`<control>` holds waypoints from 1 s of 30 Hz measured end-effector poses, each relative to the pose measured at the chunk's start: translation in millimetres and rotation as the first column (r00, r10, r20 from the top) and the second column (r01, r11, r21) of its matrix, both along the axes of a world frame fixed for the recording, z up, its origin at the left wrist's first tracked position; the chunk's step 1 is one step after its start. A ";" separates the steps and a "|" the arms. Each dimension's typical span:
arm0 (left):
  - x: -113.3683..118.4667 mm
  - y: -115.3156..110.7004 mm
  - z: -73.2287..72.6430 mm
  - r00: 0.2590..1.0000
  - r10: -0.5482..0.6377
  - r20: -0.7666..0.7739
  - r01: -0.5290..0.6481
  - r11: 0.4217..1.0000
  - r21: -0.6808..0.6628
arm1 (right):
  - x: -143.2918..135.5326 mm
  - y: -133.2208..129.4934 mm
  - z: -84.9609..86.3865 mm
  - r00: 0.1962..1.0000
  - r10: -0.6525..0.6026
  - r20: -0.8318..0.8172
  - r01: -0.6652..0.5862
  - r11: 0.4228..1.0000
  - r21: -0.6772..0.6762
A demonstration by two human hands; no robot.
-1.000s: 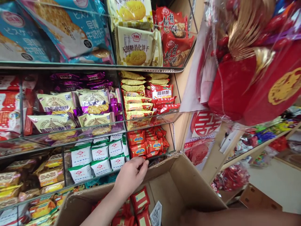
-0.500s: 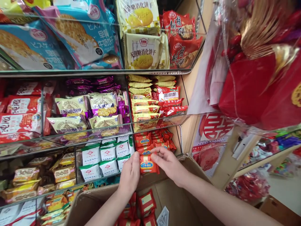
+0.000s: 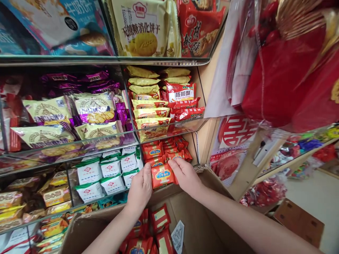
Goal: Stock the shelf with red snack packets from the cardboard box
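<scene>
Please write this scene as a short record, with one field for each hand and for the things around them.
left hand: at left edge of a red packet; exact grip unclear
right hand: at right edge of same packet; exact grip unclear
packet position: at the front of a shelf compartment with similar packets
left of compartment: green-and-white packets
below hands: open cardboard box
in box: more red packets, printed white slip
upper right: red decoration in clear plastic
</scene>
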State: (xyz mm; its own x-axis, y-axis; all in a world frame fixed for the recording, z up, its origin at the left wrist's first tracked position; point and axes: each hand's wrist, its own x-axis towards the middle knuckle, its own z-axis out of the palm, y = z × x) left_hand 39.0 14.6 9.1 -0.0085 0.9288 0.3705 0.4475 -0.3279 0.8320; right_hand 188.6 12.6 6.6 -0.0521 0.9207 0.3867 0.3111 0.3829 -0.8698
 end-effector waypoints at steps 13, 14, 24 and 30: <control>-3.0 -7.3 0.8 0.989 -0.055 -0.136 0.044 0.996 -0.082 | 43.8 50.1 6.5 0.978 -0.179 -0.105 0.182 0.983 0.014; -3.2 -7.3 1.0 0.984 -0.064 -0.164 0.052 0.996 -0.078 | 43.8 58.7 7.3 0.969 -0.245 -0.015 0.246 0.969 0.037; -6.2 -9.7 1.9 0.944 -0.098 -0.316 0.108 0.994 0.012 | 16.0 117.3 24.9 0.747 -0.336 0.574 0.331 0.936 0.117; -6.6 -7.6 2.8 0.932 -0.092 -0.350 0.114 0.992 0.044 | 9.4 135.8 26.8 0.653 -0.351 0.671 0.350 0.926 0.144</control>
State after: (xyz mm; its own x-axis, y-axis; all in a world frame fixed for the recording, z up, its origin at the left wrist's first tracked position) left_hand 32.4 7.0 11.9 0.2255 0.8924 0.3909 0.6655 -0.4341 0.6072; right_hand 198.0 148.4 33.4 0.0286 0.9250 0.3789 0.9213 0.1227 -0.3691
